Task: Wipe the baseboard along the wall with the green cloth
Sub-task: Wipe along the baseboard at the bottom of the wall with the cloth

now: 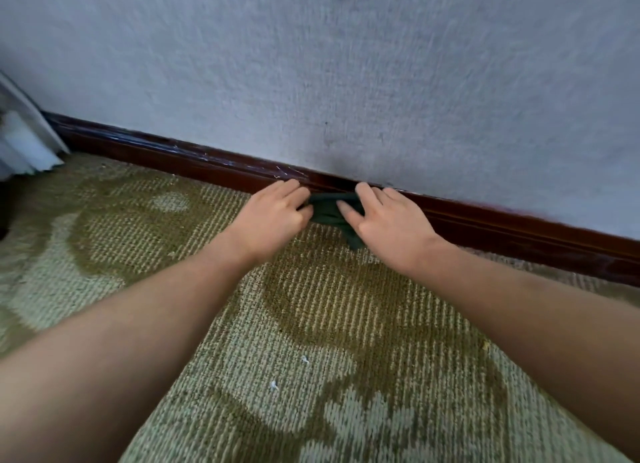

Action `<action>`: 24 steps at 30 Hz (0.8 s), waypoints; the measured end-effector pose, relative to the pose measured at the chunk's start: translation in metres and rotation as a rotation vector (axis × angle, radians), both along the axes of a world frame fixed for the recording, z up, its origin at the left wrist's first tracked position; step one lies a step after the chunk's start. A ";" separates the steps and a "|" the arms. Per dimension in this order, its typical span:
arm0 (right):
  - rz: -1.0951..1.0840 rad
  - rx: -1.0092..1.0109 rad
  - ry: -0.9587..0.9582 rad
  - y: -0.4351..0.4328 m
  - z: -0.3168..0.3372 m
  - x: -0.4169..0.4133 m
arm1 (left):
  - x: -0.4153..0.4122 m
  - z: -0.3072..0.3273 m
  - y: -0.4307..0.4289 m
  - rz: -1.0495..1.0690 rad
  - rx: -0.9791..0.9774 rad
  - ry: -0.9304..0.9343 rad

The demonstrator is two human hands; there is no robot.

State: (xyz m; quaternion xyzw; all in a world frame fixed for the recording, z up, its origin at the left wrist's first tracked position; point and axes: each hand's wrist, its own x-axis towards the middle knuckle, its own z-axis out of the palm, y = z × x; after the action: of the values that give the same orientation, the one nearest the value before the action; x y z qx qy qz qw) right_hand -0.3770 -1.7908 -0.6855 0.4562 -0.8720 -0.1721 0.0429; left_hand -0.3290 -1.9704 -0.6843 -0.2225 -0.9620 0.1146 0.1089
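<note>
Your left hand (273,215) has its fingers curled round the left end of the green cloth (327,210). Your right hand (386,220) lies flatter, with the thumb pressed on the cloth's face and the fingers reaching over its top. The cloth sits bunched between both hands against the dark brown baseboard (485,222) at the foot of the wall (346,64), and a tail of it hangs down to the far edge of the olive patterned carpet (311,306). A white curtain (24,137) hangs at the carpet's far left corner.
</note>
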 end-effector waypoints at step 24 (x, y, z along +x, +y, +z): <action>-0.146 -0.044 -0.067 -0.012 -0.021 -0.035 | -0.062 -0.010 -0.026 -0.156 -0.047 0.000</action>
State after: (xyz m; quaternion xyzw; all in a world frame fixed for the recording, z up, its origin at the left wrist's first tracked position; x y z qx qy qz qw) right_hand -0.4117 -1.8030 -0.7068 0.3961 -0.9074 -0.1403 0.0111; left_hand -0.3911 -1.9963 -0.6942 -0.2992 -0.9389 0.1281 0.1121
